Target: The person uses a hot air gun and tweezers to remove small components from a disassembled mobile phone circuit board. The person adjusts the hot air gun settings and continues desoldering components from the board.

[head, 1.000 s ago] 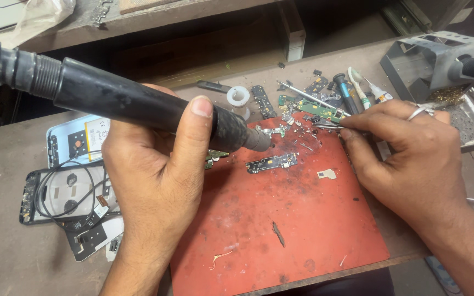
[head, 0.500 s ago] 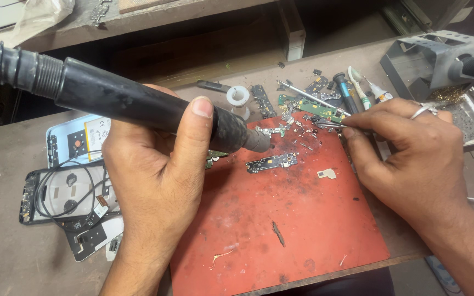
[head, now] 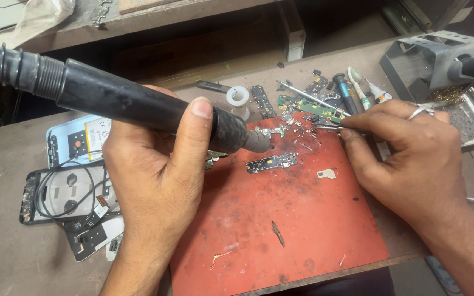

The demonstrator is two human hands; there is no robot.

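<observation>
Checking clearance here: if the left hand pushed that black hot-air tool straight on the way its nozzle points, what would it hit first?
Probably the small metal-shielded board piece just off the nozzle of the hot-air tool in the left hand, on the red mat; depth is unclear.

Black, ribbed hot-air handle [head: 138, 107]; red work mat [head: 297, 219] speckled with dark scorch marks; green circuit board [head: 316, 108]; small black board [head: 272, 162] with silver ends; white solder spool [head: 237, 96]; grey metal stand [head: 429, 57]; silver tweezers [head: 325, 126]; pale blue phone back [head: 78, 137]
</observation>
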